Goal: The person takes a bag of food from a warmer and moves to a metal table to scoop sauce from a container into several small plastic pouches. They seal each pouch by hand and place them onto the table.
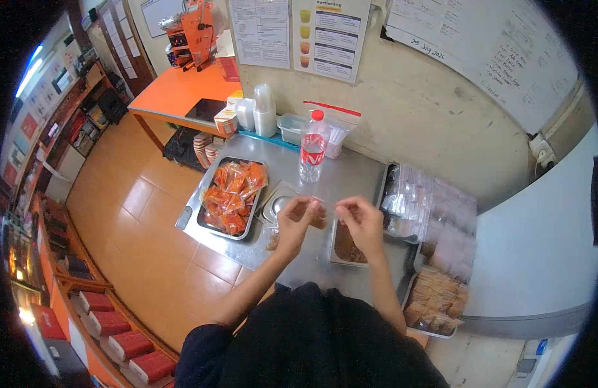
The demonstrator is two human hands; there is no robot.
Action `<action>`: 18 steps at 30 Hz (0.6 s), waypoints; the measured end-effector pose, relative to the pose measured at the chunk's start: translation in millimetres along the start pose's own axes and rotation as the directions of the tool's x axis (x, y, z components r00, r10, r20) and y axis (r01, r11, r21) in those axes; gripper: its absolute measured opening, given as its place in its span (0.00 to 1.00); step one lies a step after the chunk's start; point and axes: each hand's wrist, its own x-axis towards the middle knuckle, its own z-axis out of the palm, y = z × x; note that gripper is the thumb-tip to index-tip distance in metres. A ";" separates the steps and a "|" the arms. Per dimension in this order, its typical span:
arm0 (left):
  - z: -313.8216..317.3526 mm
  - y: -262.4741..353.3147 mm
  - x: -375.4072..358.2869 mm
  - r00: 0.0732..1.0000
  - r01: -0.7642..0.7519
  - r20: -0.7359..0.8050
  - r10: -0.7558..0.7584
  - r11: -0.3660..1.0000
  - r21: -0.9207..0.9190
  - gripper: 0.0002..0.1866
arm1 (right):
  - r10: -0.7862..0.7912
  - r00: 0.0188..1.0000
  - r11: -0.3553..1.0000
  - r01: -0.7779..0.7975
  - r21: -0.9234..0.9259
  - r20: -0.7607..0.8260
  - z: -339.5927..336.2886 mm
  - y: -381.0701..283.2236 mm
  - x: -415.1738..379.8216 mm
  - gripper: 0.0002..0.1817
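Black shirt (328,346) nearest, left hand (294,224) and right hand (365,223) pinch a bag (320,222) hanging between them.

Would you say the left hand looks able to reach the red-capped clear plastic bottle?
Probably yes: the bottle stands beyond the left hand with nothing visible between, though that hand seems busy with a small clear plastic bag.

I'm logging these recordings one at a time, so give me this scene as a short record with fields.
Left hand: fingers at the top of a small clear packet with brown contents
Right hand: fingers close to the packet; grip unclear
Below right hand: metal pan with brown contents
Left side: orange-filled packets in a tray
Behind hands: upright clear bottle, red cap
Right side: stacked brown-filled packets
Surface: metal table
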 end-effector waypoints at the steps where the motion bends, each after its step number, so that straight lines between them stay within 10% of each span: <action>1: 0.4 2.8 0.0 1.000 0.010 -0.007 -0.010 1.000 0.000 0.09 | 0.014 1.000 1.000 -0.014 0.023 0.008 -0.9 0.9 -0.5 0.07; 18: -9.3 5.8 -11.9 0.992 0.062 -0.100 -0.077 0.987 -0.146 0.11 | -0.201 0.976 0.891 0.216 -0.399 0.078 8.0 -16.2 -11.2 0.04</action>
